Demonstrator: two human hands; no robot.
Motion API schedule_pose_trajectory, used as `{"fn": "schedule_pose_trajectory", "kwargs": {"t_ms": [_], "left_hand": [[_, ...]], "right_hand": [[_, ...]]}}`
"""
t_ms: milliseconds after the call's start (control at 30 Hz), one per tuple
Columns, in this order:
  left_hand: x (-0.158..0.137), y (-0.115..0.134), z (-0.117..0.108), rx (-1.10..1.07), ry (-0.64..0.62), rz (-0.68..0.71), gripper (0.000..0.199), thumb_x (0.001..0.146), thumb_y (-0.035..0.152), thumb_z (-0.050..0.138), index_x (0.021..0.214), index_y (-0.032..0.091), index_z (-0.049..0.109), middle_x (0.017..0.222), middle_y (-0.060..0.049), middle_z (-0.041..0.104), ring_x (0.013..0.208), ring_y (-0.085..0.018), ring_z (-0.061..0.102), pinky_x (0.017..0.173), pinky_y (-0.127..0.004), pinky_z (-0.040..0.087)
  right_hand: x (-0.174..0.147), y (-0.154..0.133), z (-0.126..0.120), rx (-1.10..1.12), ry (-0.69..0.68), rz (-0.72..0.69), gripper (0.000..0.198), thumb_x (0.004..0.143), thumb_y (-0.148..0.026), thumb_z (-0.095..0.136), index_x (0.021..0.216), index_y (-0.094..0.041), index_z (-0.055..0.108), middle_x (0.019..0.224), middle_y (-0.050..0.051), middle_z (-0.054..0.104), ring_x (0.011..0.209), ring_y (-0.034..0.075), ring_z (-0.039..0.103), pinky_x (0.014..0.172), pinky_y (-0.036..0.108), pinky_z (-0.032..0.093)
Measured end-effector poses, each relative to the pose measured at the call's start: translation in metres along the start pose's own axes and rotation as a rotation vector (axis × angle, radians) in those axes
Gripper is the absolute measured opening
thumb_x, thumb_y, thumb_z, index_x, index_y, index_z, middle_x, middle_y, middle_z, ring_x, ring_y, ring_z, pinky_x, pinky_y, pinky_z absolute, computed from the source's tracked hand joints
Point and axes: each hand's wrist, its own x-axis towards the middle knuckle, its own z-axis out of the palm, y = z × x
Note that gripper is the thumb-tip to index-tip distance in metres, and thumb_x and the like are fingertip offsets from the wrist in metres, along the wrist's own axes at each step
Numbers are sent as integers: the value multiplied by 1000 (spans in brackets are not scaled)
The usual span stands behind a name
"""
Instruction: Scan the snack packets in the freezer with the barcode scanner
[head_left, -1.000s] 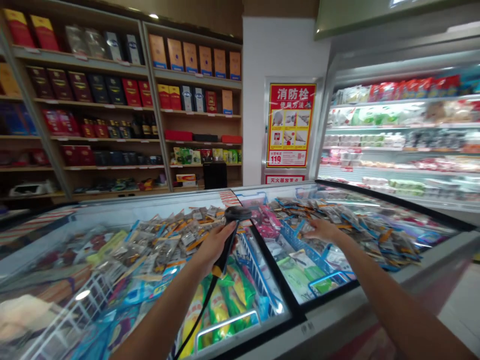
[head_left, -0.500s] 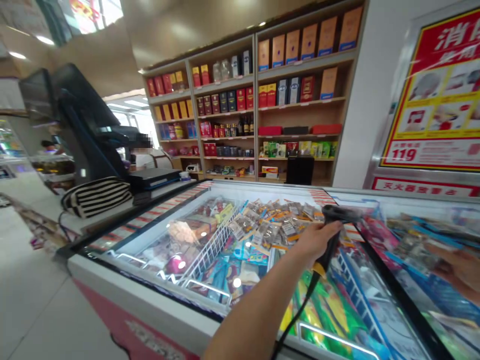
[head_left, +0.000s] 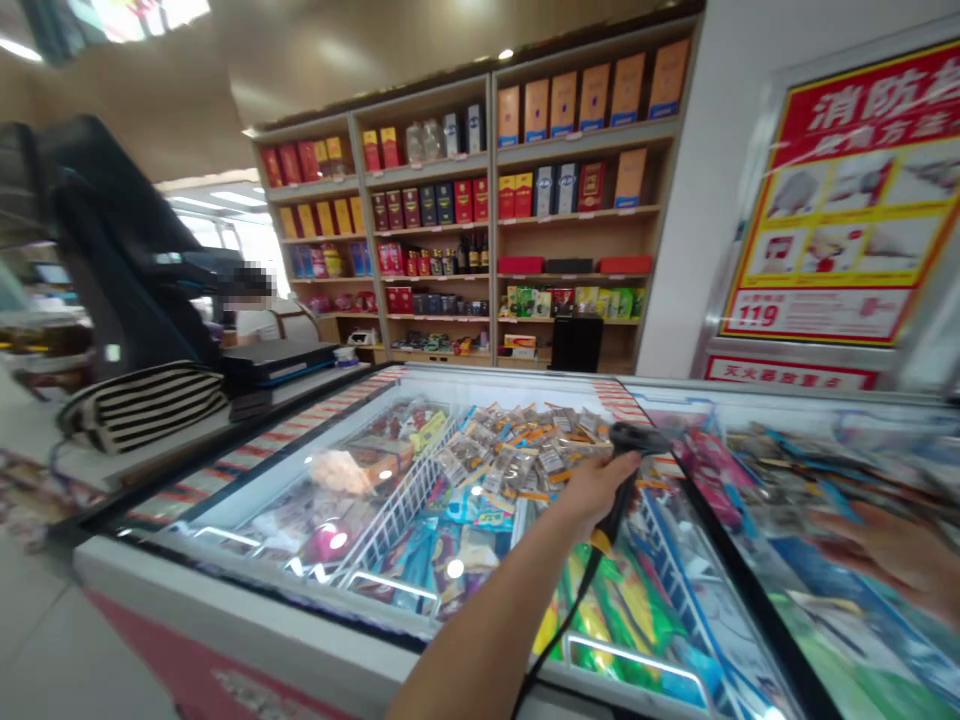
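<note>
My left hand (head_left: 592,492) is wrapped round the handle of a black handheld barcode scanner (head_left: 621,490), above the glass-topped chest freezer (head_left: 262,606). A dark cord (head_left: 559,610) runs from the bottom of its grip toward the lower edge. Beneath the glass lie small brown snack packets (head_left: 517,465) and green and yellow bags (head_left: 607,600). At the far right, my right hand (head_left: 892,555) is over the freezer's right section, its fingers stretched out to the left and apart. It is blurred, and nothing shows in it. Dark and blue packages (head_left: 832,470) lie close by.
White wire baskets (head_left: 401,500) divide the freezer's contents. On the left counter are a striped pouch (head_left: 150,405) and a black monitor stand (head_left: 112,260). Behind, a person (head_left: 259,310) is near shelves (head_left: 574,235) of boxed goods. A red poster (head_left: 847,200) hangs on the wall.
The view has turned to the right, so the surroundings appear shifted left. My left hand still grips the scanner over the glass; my right hand appears slightly lower.
</note>
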Motion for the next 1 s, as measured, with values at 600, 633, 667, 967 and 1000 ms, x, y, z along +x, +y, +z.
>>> {"fn": "schedule_pose_trajectory", "kwargs": {"t_ms": [600, 633, 667, 967, 1000], "left_hand": [[-13, 9, 2, -11, -175, -63, 34, 71, 46, 50, 74, 12, 52, 53, -1, 56, 44, -8, 48, 43, -18, 36], [-13, 10, 2, -12, -172, -64, 34, 71, 46, 50, 74, 12, 53, 53, -1, 56, 44, -8, 48, 43, -18, 36], [-13, 10, 3, -12, -166, -66, 34, 70, 45, 51, 75, 12, 53, 53, -1, 56, 44, -8, 48, 43, -18, 37], [-10, 6, -1, 10, -147, -82, 34, 70, 46, 51, 71, 12, 54, 55, -2, 56, 46, -8, 49, 44, -18, 38], [-10, 6, -1, 16, -151, -84, 35, 71, 46, 50, 70, 12, 54, 55, -2, 56, 46, -8, 49, 44, -18, 38]], "right_hand": [[-13, -25, 28, 961, 191, 218, 33, 48, 1, 55, 71, -22, 55, 56, -6, 62, 59, 13, 60, 57, 28, 52], [-13, -26, 29, 962, 185, 216, 32, 48, 1, 55, 71, -22, 55, 57, -6, 62, 60, 13, 60, 58, 29, 52], [-13, -26, 29, 960, 178, 217, 31, 48, 1, 56, 70, -22, 55, 58, -6, 62, 60, 13, 60, 59, 29, 52], [-14, -25, 28, 906, 109, 194, 21, 47, -3, 59, 59, -19, 51, 57, -5, 61, 63, 13, 60, 66, 34, 51], [-14, -24, 27, 890, 104, 182, 20, 48, -4, 59, 58, -19, 51, 57, -5, 61, 64, 14, 60, 67, 35, 51]]}}
